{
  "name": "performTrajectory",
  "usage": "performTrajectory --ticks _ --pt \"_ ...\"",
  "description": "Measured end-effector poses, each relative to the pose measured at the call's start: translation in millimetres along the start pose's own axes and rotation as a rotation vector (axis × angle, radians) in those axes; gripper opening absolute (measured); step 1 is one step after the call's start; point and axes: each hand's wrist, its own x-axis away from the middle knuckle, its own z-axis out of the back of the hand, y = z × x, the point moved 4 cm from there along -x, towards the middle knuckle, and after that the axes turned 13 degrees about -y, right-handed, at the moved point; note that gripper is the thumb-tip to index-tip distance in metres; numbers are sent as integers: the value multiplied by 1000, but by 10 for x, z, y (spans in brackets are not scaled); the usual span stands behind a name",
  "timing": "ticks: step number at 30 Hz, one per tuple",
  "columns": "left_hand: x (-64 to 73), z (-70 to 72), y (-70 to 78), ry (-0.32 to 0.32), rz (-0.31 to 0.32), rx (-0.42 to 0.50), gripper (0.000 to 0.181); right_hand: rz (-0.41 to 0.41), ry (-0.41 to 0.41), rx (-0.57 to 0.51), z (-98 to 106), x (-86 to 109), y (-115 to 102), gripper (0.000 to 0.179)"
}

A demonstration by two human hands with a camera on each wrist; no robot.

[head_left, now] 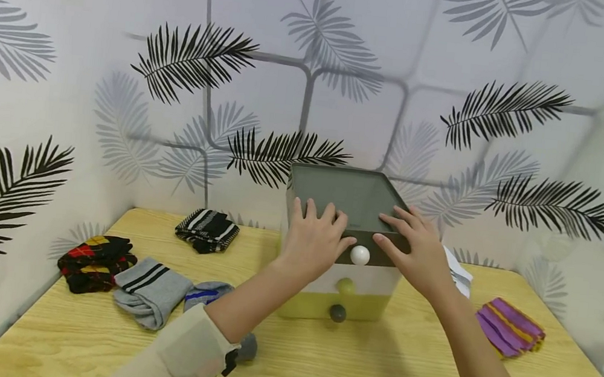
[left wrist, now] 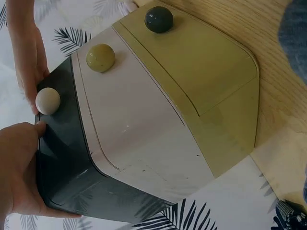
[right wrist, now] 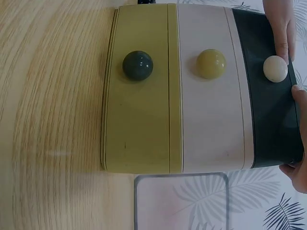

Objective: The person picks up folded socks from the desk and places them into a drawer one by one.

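Observation:
A small three-drawer storage box stands upright on the table, with a dark grey top tier, a white middle and a yellow-green bottom. Its drawers look shut. Round knobs mark the fronts: a white knob, a yellow-green knob and a dark grey knob. My left hand rests on the top front edge, fingers spread over the top and thumb beside the white knob. Across from it, my right hand touches the same edge at the right corner, fingers on the top, thumb at the front.
Folded socks lie left of the box: black-and-white, black-red-yellow, striped grey and blue-marked grey, partly behind my left arm. A purple striped sock and a white one lie right. A leaf-print wall covering stands behind the table.

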Motion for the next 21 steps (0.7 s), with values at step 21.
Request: performTrajectory --ticks 21 --pt "-164 -151 -326 80 -132 166 46 -78 107 82 -88 -92 -185 55"
